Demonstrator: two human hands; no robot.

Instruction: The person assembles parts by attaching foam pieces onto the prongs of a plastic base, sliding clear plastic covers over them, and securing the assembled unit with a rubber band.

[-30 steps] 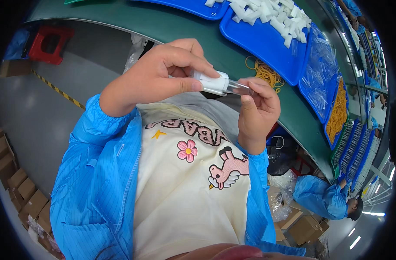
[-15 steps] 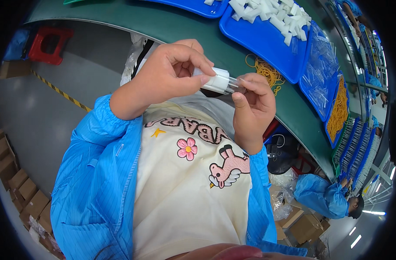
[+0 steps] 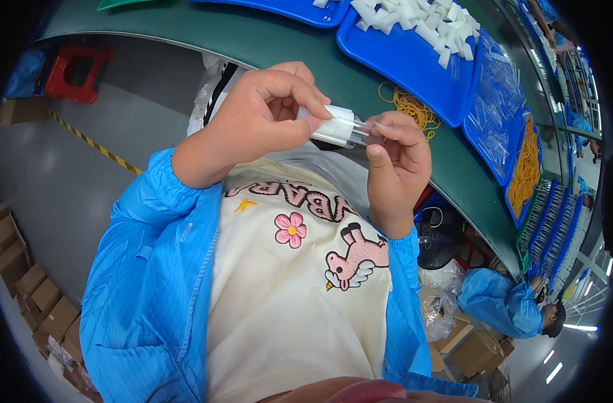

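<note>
White roll [image 3: 340,121] clamped btw thumb + fingers of L hand [image 3: 259,111]; clear tubes [image 3: 360,132] ringed by R hand [image 3: 399,161], grip can't be told; R hand shifted slightly away from L vs 0.5 s ago; roll held nr bench [image 3: 286,47] near edge; yellow bands [image 3: 414,111] left by blue tray's [image 3: 407,67] near edge

Grey floor [image 3: 138,87] spreads across the left, crossed by slanting yellow-and-black tape [image 3: 95,142], with a red stool [image 3: 56,77] at upper left. Cardboard boxes [image 3: 44,294] crowd the lower left edge, and others lie at lower right. A green tabletop [image 3: 286,50] runs along the top and down the right, while white strip lights [image 3: 554,373] glow at lower right.
</note>
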